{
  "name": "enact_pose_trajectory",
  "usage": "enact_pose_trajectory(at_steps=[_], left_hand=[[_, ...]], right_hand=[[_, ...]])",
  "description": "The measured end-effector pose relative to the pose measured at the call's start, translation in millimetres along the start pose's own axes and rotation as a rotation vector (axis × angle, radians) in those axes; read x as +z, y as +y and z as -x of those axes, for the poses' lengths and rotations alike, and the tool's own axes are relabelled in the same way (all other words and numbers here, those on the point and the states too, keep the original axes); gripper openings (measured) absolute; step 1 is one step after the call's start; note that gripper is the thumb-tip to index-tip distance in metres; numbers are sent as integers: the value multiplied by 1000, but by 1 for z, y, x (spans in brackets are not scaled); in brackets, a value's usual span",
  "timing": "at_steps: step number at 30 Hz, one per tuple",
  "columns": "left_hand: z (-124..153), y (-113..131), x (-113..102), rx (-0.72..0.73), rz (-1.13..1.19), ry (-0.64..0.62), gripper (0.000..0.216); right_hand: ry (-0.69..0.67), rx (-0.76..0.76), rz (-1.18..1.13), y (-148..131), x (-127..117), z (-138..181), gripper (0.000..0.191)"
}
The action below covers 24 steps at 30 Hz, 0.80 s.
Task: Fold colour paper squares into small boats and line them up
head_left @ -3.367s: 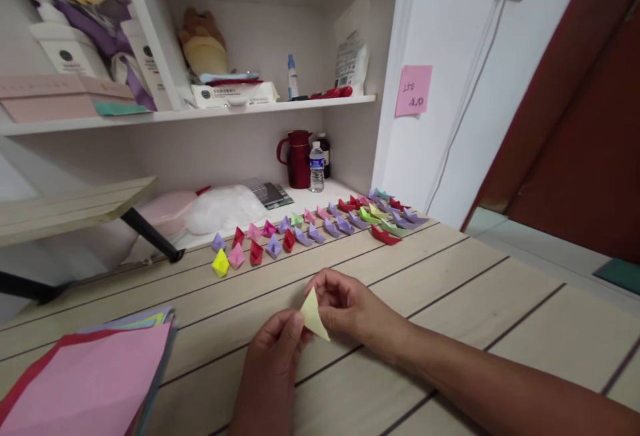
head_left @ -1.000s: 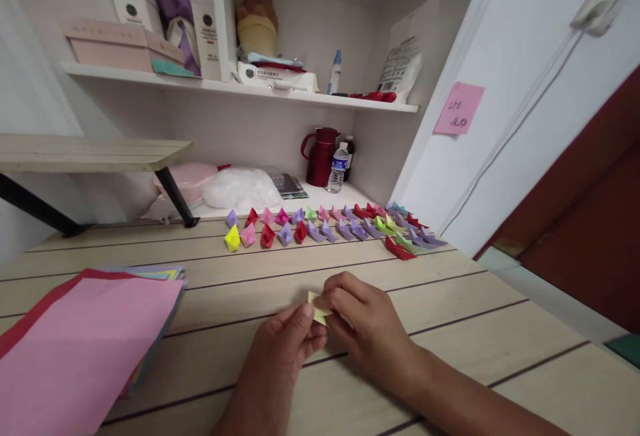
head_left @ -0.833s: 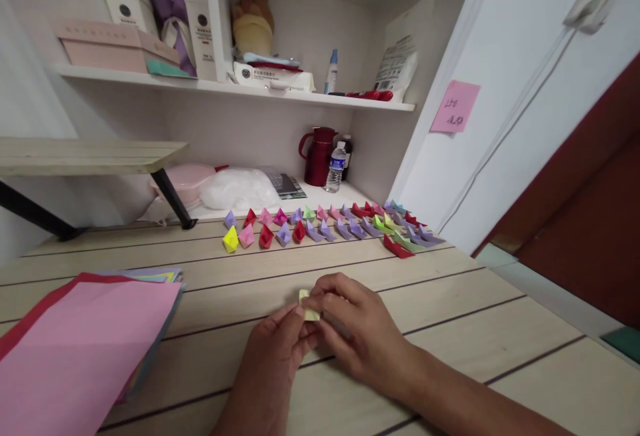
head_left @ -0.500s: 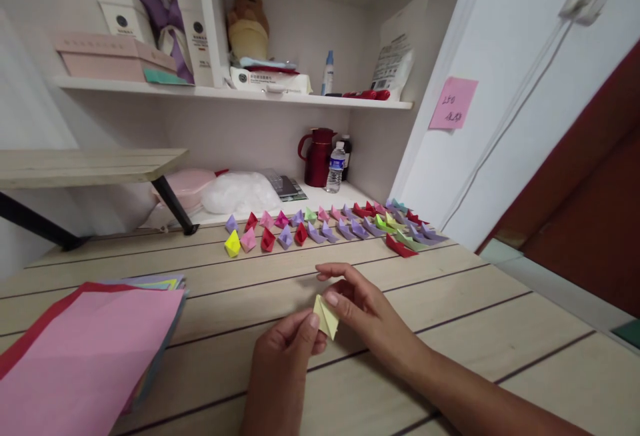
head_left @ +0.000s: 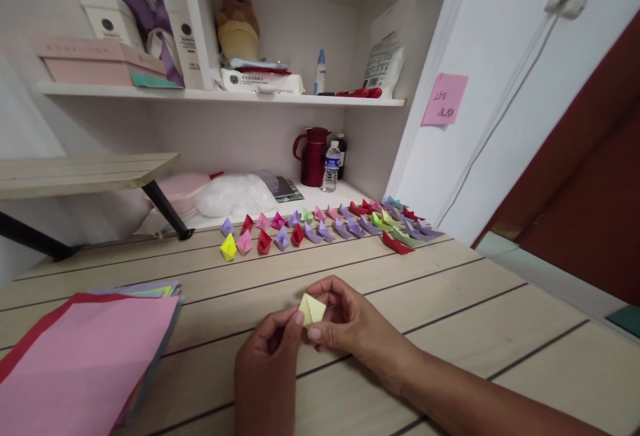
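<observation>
A small folded piece of pale yellow paper [head_left: 312, 309] is held between both hands above the table. My left hand [head_left: 274, 349] pinches its left edge, thumb in front. From the right, my right hand [head_left: 350, 319] grips the paper's lower right side, with the thumb below it and the fingers curled behind. The back of the paper and several fingertips are hidden. Beyond the hands, rows of folded paper boats [head_left: 313, 233] in purple, red, pink, green and yellow stand across the table.
A stack of coloured paper sheets [head_left: 90, 356], pink on top, lies at the left. Behind it stands a small raised shelf [head_left: 90, 173] on black legs. A dark red jug [head_left: 314, 156] and a water bottle [head_left: 331, 168] stand in the white cabinet at the back.
The yellow paper has turned and now shows a broader face. My right thumb has moved down below it, and the right fingers have closed in behind. The camera view has shifted slightly.
</observation>
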<state>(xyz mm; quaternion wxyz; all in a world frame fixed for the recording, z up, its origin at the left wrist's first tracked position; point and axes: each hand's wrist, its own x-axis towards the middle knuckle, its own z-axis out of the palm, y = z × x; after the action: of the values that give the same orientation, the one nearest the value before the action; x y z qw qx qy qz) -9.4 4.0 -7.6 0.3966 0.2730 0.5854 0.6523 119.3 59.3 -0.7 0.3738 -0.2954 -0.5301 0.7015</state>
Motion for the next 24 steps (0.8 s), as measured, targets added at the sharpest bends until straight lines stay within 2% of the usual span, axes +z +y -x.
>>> enact_pose_trajectory(at_steps=[4, 6, 9, 15, 20, 22, 24], left_hand=[[5, -1, 1, -4, 21, -44, 27], [5, 0, 0, -8, 2, -16, 26], [4, 2, -2, -36, -56, -42, 29], [-2, 4, 1, -10, -30, -37, 49], [-2, 7, -3, -30, -221, -120, 33], [-3, 10, -4, -70, -232, -71, 33], [-5, 12, -5, -130, -115, 8, 32]], right_hand=[[44, 23, 79, 0, 2, -1, 45], [61, 69, 110, -2, 3, -1, 43], [80, 123, 120, -5, 2, -3, 43], [-24, 171, 172, -8, -5, -3, 42], [-78, 152, 285, -7, -7, -1, 42], [-98, 138, 281, -8, -6, 0, 45], [-125, 119, 238, -10, -5, 1, 50]])
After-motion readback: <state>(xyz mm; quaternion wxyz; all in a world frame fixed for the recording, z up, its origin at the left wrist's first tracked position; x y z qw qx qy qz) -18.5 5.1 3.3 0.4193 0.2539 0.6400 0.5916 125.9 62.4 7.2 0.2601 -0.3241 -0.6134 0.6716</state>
